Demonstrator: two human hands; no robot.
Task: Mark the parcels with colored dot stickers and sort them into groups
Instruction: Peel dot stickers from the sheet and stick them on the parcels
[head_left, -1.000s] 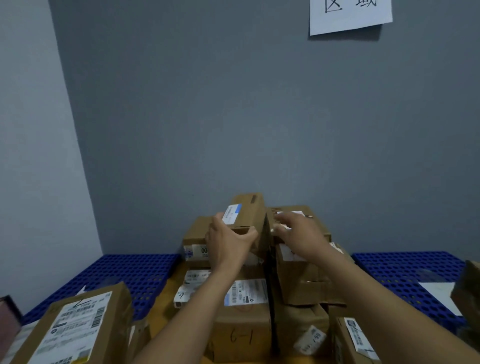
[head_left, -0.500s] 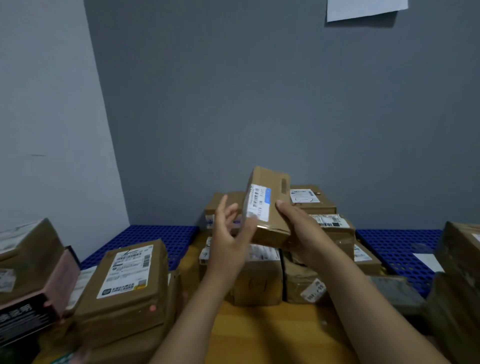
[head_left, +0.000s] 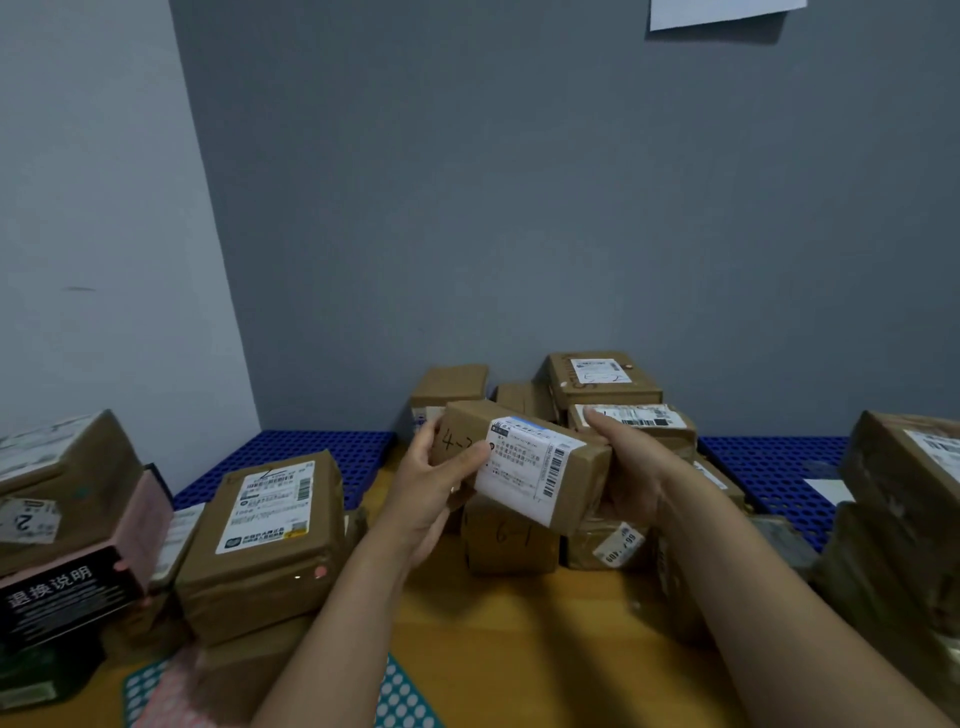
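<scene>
I hold a small brown cardboard parcel (head_left: 524, 465) in the air between both hands, its white shipping label facing me and "4-" handwritten on its left end. My left hand (head_left: 434, 486) grips the left end, thumb over the label's edge. My right hand (head_left: 631, 467) grips the right end. Behind it a pile of brown parcels (head_left: 602, 382) sits against the grey wall, one marked "6-1" (head_left: 511, 540) just below. A sticker sheet (head_left: 402, 699) of pale dots on teal lies at the bottom edge, partly under my left forearm.
A stack of taped brown parcels (head_left: 265, 540) with a pink dot stands at the left, beside a black and pink box (head_left: 67, 592). More parcels (head_left: 906, 499) rise at the right. Blue perforated pallets (head_left: 322, 452) flank the wooden table (head_left: 519, 639).
The parcel has turned from upright to lying lengthwise with its label toward me, and has come lower and nearer. My left hand, open beside it before, now grips its left end.
</scene>
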